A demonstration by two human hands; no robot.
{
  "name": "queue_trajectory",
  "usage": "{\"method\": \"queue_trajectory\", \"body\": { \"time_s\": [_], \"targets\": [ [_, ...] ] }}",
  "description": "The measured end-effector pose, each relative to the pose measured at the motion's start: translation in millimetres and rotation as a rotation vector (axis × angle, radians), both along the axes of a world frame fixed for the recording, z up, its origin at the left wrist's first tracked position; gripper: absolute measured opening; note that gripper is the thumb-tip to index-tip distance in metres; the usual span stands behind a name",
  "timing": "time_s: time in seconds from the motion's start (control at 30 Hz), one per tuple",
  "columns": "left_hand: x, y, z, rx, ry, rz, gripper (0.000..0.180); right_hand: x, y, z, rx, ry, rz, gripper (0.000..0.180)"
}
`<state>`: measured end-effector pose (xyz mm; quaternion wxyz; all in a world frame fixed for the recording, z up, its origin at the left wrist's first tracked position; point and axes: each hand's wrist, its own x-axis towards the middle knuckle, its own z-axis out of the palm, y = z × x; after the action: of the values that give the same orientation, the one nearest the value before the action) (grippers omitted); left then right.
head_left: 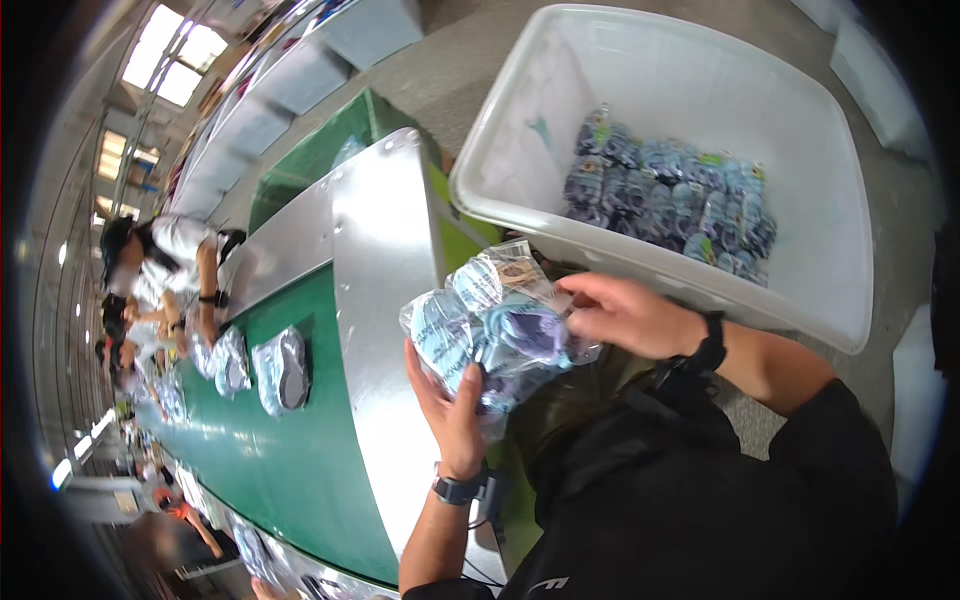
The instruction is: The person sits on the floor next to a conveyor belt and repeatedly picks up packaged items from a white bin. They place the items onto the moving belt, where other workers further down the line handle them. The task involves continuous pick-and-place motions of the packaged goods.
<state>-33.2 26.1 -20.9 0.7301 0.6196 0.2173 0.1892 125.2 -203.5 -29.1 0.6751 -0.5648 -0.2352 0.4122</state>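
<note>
Both hands, left and right, grip bag between belt's steel edge and bin rim; tight gap.

Left hand palm-up, right hand curled, fingers pinching.
</note>
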Motion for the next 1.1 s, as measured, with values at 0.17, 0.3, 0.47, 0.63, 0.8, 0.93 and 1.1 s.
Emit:
{"method": "queue_trajectory", "body": {
  "time_s": [0.17,0.3,0.47,0.63,0.8,0.93,1.1],
  "targets": [
    [13.0,-46.5,-5.9,-0.190,-0.031,-0.042,0.083,-17.4,10.1,3.8,0.055,0.123,-0.151,0.062],
    [20.3,-47.1,-3.4,-0.280,-0.062,-0.203,0.080,11.9,-19.3,3.7,0.045,0.442,-0.147,0.035],
    [8.1,-13.5,0.0,0.005,0.134,-0.219,0.066,65.8,-82.1,7.6,0.193,0.416,-0.369,0.026],
    [-12.2,43.2,-15.0,0.137,0.304,-0.036,0.042,134.4,-156.6,-28.9,-0.111,0.074,-0.657,0.056],
    [-34.3,70.8,-40.6,-0.096,0.265,0.100,0.034,181.9,-215.7,-121.7,-0.632,-0.105,-0.774,0.087],
    [-37.2,72.4,-50.2,-0.053,0.267,0.148,0.031,194.1,-242.2,-168.4,-0.806,0.143,-0.719,0.100],
    [-39.3,73.5,-49.1,-0.064,0.290,0.219,0.031,185.6,-238.7,-179.6,-0.775,0.218,-0.727,0.096]
  ]
}}
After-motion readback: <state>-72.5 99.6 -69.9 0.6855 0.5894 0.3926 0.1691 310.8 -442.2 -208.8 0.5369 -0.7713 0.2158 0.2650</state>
